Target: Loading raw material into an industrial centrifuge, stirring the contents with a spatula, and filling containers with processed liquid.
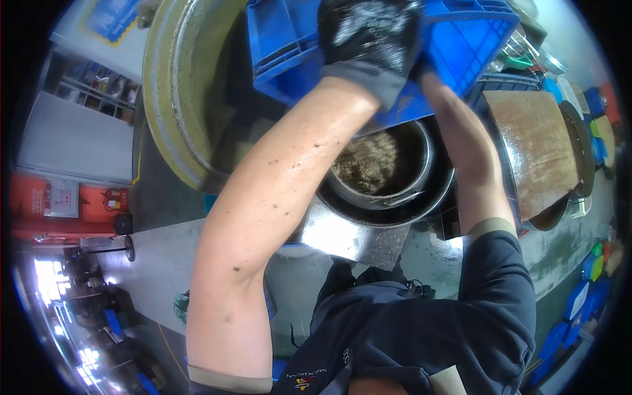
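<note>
A blue plastic crate (474,39) is tilted in front of me at the top of the view. My left hand (370,36), in a black coated glove with a grey cuff, grips the crate; its fingertips are out of sight. My right forearm reaches to the crate's lower part, where my right hand (421,68) is dark, blurred and mostly hidden, so its fingers do not show. Below the crate is a round metal pan (429,155) with brownish, rough material (372,161) inside. This pan sits within a wider dark round vessel (442,197).
At the left stands a large round yellowish metal drum (164,85). A shiny metal plate (355,237) lies nearest my body. To the right is a brown-stained board (533,145) over a round container. Grey cabinets (76,138) and red equipment (72,204) line the far left.
</note>
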Tool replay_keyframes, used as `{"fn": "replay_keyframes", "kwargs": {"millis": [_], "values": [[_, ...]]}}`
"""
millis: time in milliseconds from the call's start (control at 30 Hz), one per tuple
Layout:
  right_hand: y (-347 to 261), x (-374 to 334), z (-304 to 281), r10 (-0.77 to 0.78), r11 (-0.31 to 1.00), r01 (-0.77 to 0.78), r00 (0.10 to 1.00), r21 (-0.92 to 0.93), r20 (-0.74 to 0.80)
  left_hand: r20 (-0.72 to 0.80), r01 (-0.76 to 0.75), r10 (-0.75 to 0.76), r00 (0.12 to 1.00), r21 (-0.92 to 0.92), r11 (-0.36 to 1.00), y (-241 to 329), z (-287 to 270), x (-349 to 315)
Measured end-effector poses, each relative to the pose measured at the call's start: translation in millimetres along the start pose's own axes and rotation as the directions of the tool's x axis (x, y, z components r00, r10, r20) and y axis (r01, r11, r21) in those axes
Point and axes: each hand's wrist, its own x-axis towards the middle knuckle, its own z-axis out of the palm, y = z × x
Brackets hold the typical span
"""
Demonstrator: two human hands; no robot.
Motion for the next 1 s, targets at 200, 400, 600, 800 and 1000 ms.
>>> {"fn": "replay_keyframes", "kwargs": {"millis": [200,400,600,800,1000], "values": [[-170.5,-181.9,-18.0,-0.164,0.963,0.127,0.976,0.236,0.142,0.097,0.039,-0.058,0.994,0.188,0.981,-54.4,-2.5,-35.6],[-142.4,-159.1,3.1,-0.479,0.864,0.492,0.869,0.108,-0.125,0.093,0.033,-0.049,0.994,0.162,0.986,-45.4,5.6,-36.5],[-175.9,-140.3,20.2,-0.677,0.679,0.733,0.649,0.046,-0.346,0.087,0.002,-0.011,0.996,0.103,0.995,-33.2,20.9,-31.2],[-197.8,-252.0,-20.2,-0.761,0.522,0.637,0.648,0.568,-0.028,0.074,0.027,-0.034,0.997,0.091,0.995,-35.6,16.8,-40.0],[-199.7,-270.4,-85.6,-0.647,0.617,0.259,0.705,0.743,0.291,0.05,0.047,-0.053,0.997,0.1,0.994,-47.2,9.7,-46.2]]}}
